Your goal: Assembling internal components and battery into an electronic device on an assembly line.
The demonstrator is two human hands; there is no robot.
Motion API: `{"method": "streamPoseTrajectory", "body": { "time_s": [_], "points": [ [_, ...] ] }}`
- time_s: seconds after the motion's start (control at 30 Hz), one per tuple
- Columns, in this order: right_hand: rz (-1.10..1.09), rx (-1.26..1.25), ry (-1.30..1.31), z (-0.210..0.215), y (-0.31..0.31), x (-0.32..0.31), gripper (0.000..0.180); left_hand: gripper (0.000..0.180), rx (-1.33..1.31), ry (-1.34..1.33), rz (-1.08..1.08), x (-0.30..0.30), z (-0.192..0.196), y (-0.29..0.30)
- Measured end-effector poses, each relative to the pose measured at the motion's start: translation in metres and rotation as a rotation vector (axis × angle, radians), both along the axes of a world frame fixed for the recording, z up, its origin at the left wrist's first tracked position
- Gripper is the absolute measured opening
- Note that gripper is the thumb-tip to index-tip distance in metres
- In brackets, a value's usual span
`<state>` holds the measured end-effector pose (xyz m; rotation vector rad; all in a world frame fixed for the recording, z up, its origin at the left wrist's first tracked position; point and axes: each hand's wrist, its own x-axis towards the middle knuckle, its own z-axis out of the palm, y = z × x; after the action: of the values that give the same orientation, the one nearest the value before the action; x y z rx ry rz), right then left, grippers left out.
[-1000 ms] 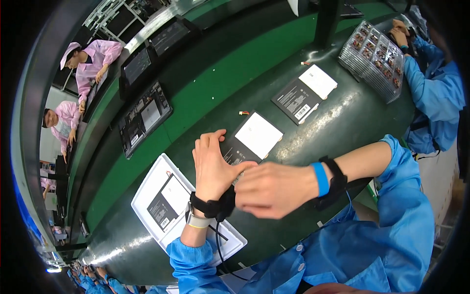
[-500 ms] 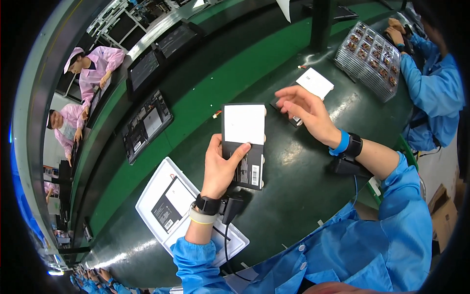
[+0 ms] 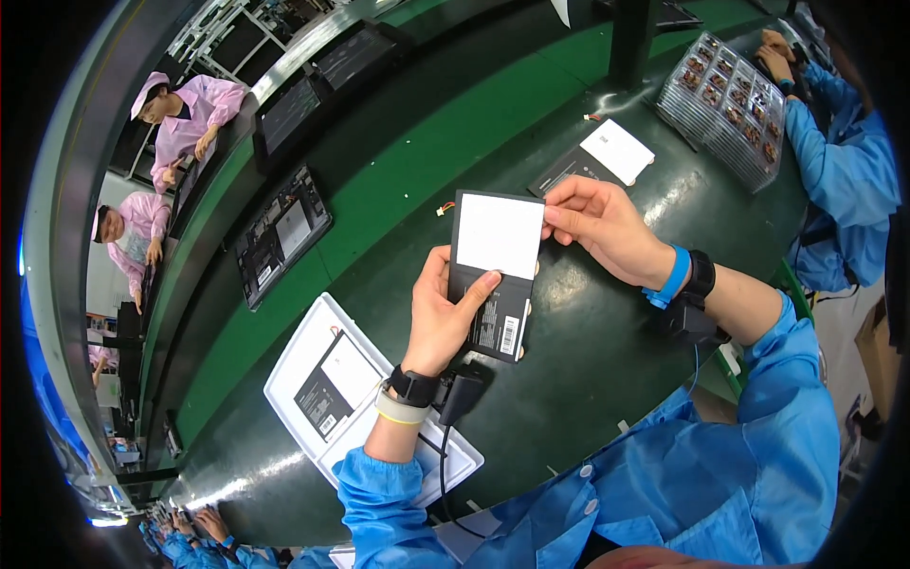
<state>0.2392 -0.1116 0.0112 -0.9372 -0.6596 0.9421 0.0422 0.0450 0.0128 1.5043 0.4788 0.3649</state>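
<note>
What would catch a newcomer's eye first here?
The flat black pack with its white sheet, held up at centre: the left hand grips it from below, the right hand pinches its upper right edge. Next, the white tray at lower left, then the green belt beyond.

We are now holding the flat black pack (image 3: 493, 284) up off the green table with both hands, while one second ago both hands were pressing on it low near the white tray. Our left hand (image 3: 441, 318) is gripping its lower left edge, thumb across the front. Our right hand (image 3: 599, 226), which half a second ago was reaching away towards the far pack, is now pinching the white sheet (image 3: 500, 235) at its right edge.
</note>
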Motion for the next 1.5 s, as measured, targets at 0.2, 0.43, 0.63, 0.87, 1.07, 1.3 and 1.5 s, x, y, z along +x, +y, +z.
{"method": "streamPoseTrajectory", "body": {
  "time_s": [0.2,0.43,0.63,0.87,1.07,1.3,1.5],
  "points": [
    [-0.065,-0.151,-0.080,0.005,-0.001,-0.003,0.010,0.033,-0.047,-0.016,-0.036,-0.002,0.004,0.001],
    [-0.144,-0.197,-0.217,0.003,0.000,-0.008,0.008,0.029,-0.255,-0.239,0.012,0.001,0.010,-0.009],
    [0.035,-0.160,-0.132,0.013,-0.003,-0.028,0.010,0.034,-0.040,-0.164,0.090,0.002,-0.012,-0.009],
    [0.011,-0.132,-0.166,0.006,-0.006,-0.027,0.015,0.035,0.063,-0.152,0.116,0.002,-0.014,-0.012],
    [-0.033,-0.161,-0.180,0.006,-0.006,-0.030,0.015,0.046,0.169,-0.193,0.192,0.004,-0.019,-0.014],
    [0.015,-0.139,-0.142,0.010,-0.008,-0.034,0.013,0.113,0.456,0.003,0.062,-0.003,0.000,-0.022],
    [0.009,-0.143,-0.189,0.007,-0.007,-0.034,0.012,0.101,0.153,-0.064,0.020,-0.003,0.005,-0.030]
  ]
}}
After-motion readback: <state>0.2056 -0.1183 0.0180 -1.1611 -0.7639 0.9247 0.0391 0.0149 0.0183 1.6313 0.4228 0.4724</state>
